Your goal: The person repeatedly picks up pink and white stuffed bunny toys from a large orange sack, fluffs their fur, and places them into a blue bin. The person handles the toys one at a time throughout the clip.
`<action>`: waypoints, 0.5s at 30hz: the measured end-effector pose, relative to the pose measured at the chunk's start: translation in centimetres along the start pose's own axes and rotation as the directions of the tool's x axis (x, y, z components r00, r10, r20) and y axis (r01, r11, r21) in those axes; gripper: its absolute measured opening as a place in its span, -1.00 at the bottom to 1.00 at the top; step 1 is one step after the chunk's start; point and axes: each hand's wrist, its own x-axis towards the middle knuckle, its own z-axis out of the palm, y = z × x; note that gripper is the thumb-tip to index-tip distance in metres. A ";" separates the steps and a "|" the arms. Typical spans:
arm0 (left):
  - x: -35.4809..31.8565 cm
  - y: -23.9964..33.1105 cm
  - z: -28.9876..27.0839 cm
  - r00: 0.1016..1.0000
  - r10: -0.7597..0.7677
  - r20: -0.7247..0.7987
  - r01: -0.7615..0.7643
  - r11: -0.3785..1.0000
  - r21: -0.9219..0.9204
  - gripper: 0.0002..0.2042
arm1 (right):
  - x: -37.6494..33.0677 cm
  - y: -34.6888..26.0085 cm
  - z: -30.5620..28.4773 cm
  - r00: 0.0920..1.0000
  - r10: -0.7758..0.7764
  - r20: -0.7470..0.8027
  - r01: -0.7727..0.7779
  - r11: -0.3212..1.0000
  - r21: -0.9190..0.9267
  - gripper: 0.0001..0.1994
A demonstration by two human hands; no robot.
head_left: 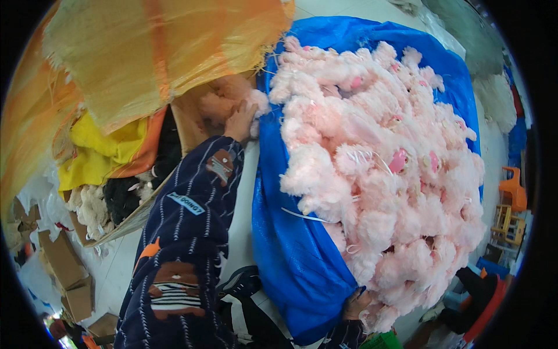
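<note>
A large blue woven sack (293,244) is heaped with fluffy pale pink plush toys (372,134), some with bright pink patches and white loops of string. To the left of its far rim, my left hand (239,121) is closed on a pink plush toy (224,96), partly under a yellow-orange woven sheet (110,52). At the sack's near edge, my right hand (356,305) grips the blue rim beside the pink toys. Its fingers are partly hidden.
On the left, a cardboard box (125,225) holds black and cream plush pieces, with yellow and orange cloth above. Flattened cartons (64,262) lie farther left. An orange stool (512,189) stands at the right. Another person in red and black (479,305) is at the lower right.
</note>
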 end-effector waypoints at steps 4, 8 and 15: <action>-0.4 0.2 1.0 0.999 -0.001 -0.039 0.009 0.981 0.191 -0.68 | 1.3 -1.9 -0.8 0.995 -0.074 -0.066 0.077 0.996 0.053 -0.64; -1.1 -3.0 4.5 0.993 0.037 -0.112 -0.032 0.998 0.049 -0.73 | 0.5 -0.6 0.0 0.997 -0.082 0.002 0.082 0.996 0.025 -0.66; -1.1 -0.3 1.9 0.939 -0.049 -0.341 -0.071 0.941 -0.332 -0.81 | 0.9 -1.4 -0.2 0.996 -0.083 -0.019 0.083 0.996 0.039 -0.66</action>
